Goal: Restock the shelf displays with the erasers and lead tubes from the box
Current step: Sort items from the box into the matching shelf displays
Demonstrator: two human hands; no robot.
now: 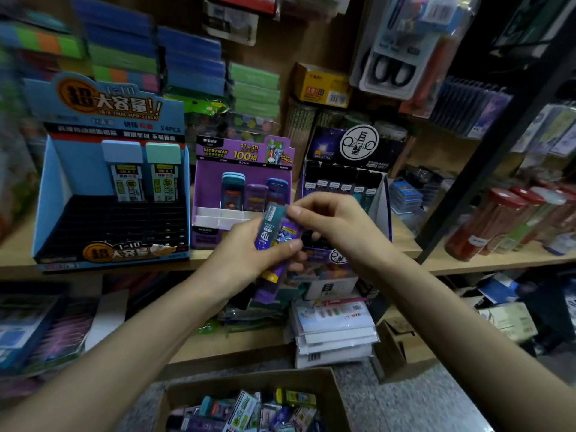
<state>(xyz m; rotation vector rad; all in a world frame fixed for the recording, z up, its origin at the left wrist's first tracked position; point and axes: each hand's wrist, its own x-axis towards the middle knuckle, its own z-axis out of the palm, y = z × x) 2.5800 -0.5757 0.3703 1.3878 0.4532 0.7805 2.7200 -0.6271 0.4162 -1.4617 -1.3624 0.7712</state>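
Note:
My left hand [249,260] grips a bunch of lead tubes [274,232] with purple and teal labels, held in front of the wooden shelf [18,254]. My right hand [330,222] pinches the top of the teal-capped tube in that bunch. Behind the hands stand three displays: a blue display [112,182] holding two tubes, a purple display [243,185] with several tubes, and a dark display [346,169] with a row of black-capped tubes. At the bottom, a cardboard box [330,400] holds several loose tubes and erasers.
Stacked colourful packs fill the back of the shelf. Red-lidded jars [505,222] stand at the right beside a dark metal post [498,145]. A lower shelf carries white packs [336,332] and other stationery. Scissors in blister packs [396,67] hang above.

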